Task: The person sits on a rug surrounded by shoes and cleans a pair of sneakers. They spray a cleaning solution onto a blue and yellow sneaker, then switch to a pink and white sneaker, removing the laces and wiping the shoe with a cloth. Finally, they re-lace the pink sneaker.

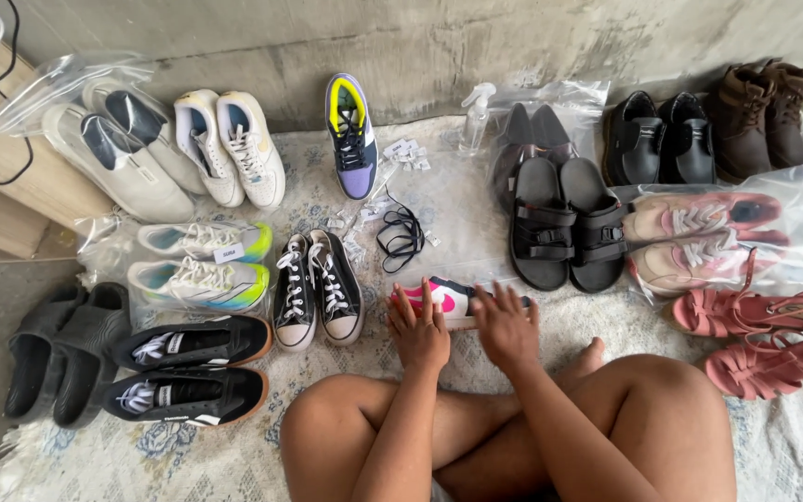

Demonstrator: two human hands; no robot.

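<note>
On the rug: I am sitting cross-legged.
Left hand: resting spread on the pink-and-white sneaker.
Right hand: pressing it, fingers spread.

Twenty-one pieces of footwear lie on the rug: ten pairs and one single purple sneaker, plus a pink-and-white sneaker under two hands. One black shoelace and one clear spray bottle lie among them. Several clear plastic bags lie about, too crumpled for an exact count.
</note>
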